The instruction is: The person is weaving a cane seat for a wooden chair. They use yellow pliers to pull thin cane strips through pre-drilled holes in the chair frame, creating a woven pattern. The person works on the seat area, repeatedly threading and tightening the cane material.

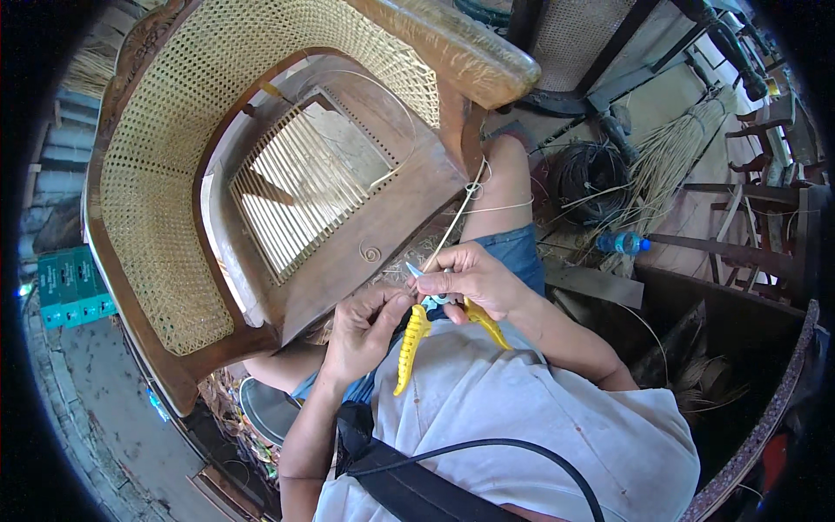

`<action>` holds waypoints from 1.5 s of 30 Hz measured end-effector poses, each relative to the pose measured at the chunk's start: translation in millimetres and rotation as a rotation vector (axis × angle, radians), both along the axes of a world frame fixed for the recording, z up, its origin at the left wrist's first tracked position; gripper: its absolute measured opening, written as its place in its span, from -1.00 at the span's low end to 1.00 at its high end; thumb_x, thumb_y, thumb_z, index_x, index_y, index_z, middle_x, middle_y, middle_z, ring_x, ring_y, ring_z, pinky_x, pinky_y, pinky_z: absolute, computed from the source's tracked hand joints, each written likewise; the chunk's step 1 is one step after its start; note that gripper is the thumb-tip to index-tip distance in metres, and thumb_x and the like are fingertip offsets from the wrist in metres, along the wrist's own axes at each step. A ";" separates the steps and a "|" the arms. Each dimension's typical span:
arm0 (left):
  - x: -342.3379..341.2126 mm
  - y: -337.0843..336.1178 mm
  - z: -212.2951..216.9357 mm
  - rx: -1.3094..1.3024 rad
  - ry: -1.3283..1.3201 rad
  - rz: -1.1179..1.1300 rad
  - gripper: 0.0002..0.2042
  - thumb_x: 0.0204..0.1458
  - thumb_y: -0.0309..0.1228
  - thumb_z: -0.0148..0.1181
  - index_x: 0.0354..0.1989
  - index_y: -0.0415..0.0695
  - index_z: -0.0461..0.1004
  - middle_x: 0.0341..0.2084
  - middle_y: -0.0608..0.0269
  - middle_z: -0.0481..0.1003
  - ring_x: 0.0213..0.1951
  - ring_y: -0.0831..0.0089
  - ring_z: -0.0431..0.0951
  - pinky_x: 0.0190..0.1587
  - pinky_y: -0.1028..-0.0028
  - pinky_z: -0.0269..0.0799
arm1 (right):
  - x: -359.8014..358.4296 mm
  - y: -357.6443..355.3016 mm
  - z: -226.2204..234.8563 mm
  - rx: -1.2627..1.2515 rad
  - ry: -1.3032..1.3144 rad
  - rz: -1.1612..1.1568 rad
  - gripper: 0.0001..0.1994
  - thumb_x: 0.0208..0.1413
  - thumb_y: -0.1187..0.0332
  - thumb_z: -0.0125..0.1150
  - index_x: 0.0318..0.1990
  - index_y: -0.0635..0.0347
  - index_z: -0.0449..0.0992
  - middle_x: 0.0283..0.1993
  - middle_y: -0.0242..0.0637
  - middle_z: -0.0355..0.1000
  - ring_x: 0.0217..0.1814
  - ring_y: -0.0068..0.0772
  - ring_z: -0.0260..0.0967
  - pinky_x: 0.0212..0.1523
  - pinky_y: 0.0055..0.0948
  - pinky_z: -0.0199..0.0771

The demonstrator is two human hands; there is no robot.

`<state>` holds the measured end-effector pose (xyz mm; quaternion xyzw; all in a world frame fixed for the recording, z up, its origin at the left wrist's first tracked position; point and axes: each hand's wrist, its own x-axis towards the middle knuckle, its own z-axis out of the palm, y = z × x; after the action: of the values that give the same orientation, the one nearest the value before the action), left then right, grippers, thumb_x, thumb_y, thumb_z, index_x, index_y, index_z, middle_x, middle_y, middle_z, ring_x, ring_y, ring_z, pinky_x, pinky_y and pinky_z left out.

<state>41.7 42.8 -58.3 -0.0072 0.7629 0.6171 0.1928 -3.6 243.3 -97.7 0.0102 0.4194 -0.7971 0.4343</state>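
Observation:
Above my lap, my right hand (474,283) is closed on yellow-handled pliers or shears (409,352), whose pale jaws point up and away between my hands. A light cane strand (456,219) also runs out from its fingers toward the chair. Close beside it, my left hand (365,329) is closed in a pinch; what its fingertips hold is too small to make out. In front of me a wooden armchair (309,304) lies tilted, with a woven cane back (156,183). Parallel cane strands (296,183) cross the opening of its seat.
On the right lie a dark coil (593,183), a bundle of loose cane (683,143) and a plastic bottle (619,243). Another cane chair (578,39) stands at the back. A green box (74,287) sits far left. The chair's thick arm (470,61) juts across the top.

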 end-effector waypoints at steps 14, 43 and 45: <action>20.7 -19.9 35.6 -0.186 0.094 -0.051 -0.87 0.09 -0.48 0.12 -0.38 -0.30 0.54 -0.56 0.20 0.52 -0.48 0.52 0.48 -0.38 0.51 0.38 | -36.3 53.3 23.9 0.050 0.053 -0.155 -0.81 0.09 0.39 0.23 -0.31 0.40 0.56 -0.52 -0.20 0.48 -0.78 -0.59 0.28 -0.81 -0.63 0.19; 0.9 -4.4 -2.6 0.055 -0.197 0.042 -0.83 0.17 -0.40 0.09 -0.33 -0.24 0.55 -0.65 0.49 0.39 -0.64 0.78 0.24 -0.62 0.67 0.15 | -31.9 58.6 7.8 0.226 0.201 -0.117 -0.67 0.17 0.23 0.09 -0.03 0.27 0.49 -0.43 -0.35 0.48 -0.78 -0.71 0.18 -0.82 -0.72 0.10; -5.6 3.8 -3.6 -0.011 -0.170 -0.035 -0.82 0.19 -0.40 0.07 -0.32 -0.25 0.54 -0.58 0.47 0.41 -0.56 0.75 0.29 -0.53 0.65 0.24 | -6.3 26.6 14.3 0.124 0.040 0.031 -0.71 0.16 0.25 0.14 -0.07 0.27 0.49 -0.45 -0.37 0.47 -0.78 -0.70 0.22 -0.82 -0.70 0.13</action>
<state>36.1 46.6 -61.9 -0.0472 0.7472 0.6065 0.2677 -10.0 269.9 -83.4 0.0147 0.4765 -0.7629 0.4367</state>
